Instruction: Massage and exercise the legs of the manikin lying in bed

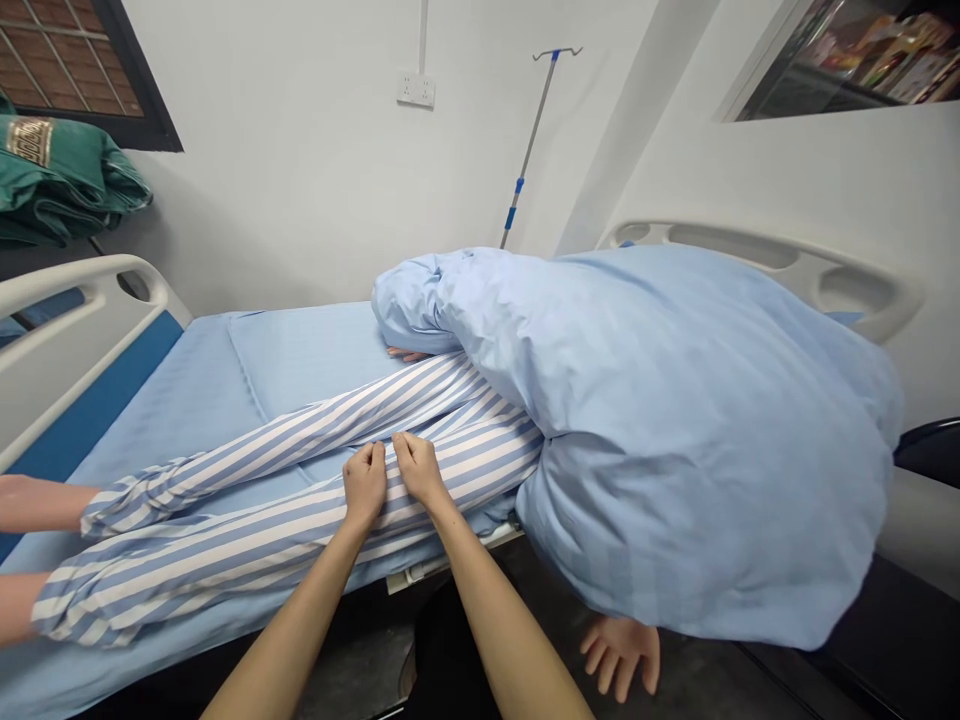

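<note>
A figure in blue-and-white striped trousers (pixel 247 500) lies on a hospital bed (pixel 187 390), its upper body covered by a bulky light blue duvet (pixel 675 420). My left hand (pixel 364 485) and my right hand (pixel 417 468) rest side by side on the nearer thigh, fingers curled and pinching the striped fabric. A pale hand (pixel 619 650) of the lying figure hangs out under the duvet at the near bed edge. Bare feet stick out of the trouser legs at the far left.
White bed end boards stand at left (pixel 67 290) and right (pixel 787 260). An IV pole (pixel 529 145) leans by the white wall with a socket (pixel 415 89). Green cloth (pixel 60 180) lies at upper left. A shelf with boxes (pixel 862 55) is at upper right.
</note>
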The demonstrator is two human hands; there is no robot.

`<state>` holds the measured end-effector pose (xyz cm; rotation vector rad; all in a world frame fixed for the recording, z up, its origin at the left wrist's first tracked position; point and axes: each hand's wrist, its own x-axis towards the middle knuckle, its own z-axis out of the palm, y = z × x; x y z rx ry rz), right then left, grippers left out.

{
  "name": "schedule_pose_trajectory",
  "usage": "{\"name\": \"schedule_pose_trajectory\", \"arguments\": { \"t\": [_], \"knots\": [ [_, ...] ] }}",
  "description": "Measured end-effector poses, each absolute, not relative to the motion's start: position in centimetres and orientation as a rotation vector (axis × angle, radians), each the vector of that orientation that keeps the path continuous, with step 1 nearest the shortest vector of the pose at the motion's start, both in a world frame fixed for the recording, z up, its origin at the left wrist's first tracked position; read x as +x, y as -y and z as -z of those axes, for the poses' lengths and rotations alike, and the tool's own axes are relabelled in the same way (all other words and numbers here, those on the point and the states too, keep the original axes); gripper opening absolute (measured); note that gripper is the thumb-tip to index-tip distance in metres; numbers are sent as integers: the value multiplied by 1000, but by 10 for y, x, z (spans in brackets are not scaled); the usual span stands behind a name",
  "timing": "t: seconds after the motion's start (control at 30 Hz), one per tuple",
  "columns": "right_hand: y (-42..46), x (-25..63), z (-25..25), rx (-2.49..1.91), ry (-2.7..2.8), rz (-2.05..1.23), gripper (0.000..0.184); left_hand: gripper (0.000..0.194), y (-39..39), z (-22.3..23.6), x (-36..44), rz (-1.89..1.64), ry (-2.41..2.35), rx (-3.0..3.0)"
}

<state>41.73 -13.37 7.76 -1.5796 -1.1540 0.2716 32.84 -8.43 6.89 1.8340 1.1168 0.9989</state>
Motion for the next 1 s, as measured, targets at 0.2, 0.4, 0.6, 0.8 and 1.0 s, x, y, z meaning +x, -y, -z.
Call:
{"name": "schedule_pose_trajectory", "arguments": {
  "t": [0.2,0.4,0.6,0.8,1.0],
  "knots": [
    [134,425,-79,-1407,989,-384,41,35,92,-96,359,-1003,-961,1631],
    [133,427,-77,-1341,874,-397,38,36,100,-93,376,-1100,-966,1510],
    [131,427,-76,-1390,927,-394,36,36,96,-76,372,-1085,-1051,1714],
    [141,442,-103,-1871,1214,-160,38,36,93,-74,374,-1008,-1042,1741],
    [146,454,-98,-1846,1274,-140,40,36,97,-75,376,-1011,-1069,1823]
  ]
}}
